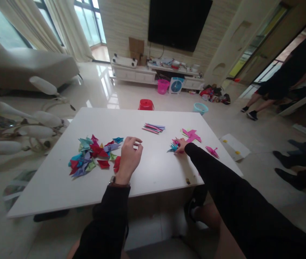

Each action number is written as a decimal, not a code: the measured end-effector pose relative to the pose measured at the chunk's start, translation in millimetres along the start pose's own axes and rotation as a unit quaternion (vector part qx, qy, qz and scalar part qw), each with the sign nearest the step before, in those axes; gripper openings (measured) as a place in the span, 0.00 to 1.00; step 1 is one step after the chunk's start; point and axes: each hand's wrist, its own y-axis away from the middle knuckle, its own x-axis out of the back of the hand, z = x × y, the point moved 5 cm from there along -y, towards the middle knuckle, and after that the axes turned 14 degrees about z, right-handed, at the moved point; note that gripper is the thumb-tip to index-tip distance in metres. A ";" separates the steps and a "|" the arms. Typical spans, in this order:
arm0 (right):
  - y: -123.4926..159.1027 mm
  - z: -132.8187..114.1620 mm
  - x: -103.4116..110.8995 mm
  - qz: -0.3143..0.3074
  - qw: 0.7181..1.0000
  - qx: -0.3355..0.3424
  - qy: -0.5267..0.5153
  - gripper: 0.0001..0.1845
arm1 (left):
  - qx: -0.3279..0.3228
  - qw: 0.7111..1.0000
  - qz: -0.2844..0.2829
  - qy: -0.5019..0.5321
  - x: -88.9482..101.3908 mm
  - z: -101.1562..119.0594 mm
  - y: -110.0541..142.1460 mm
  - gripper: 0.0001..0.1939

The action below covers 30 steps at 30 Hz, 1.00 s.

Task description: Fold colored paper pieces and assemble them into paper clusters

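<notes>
My left hand (131, 155) hovers over the middle of the white table (153, 180), fingers loosely curled, a gap between thumb and forefinger and nothing visible in it. Beside it lies a loose heap of folded paper cranes (98, 151) in red, blue, green and purple. At the table's right side, my right hand (181, 146) has its fingers closed at a small group of paper cranes; a blue crane (172, 148) and some pink paper show there. Its fingertips are partly hidden. Past that hand are a pink pinwheel-like folded paper (192, 136) and a pink crane (212, 151).
A stack of thin folded paper strips (153, 128) lies near the table's far middle. A small dark object (188, 181) is by the near edge. Beyond the table are a red stool (145, 104) and a light-blue basin (201, 108). People stand at the right.
</notes>
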 end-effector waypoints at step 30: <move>-43.4 -407.1 -4.7 0.072 0.930 0.282 -0.224 0.16 | 0.017 0.995 0.091 0.039 49.9 3.5 -10.6 0.08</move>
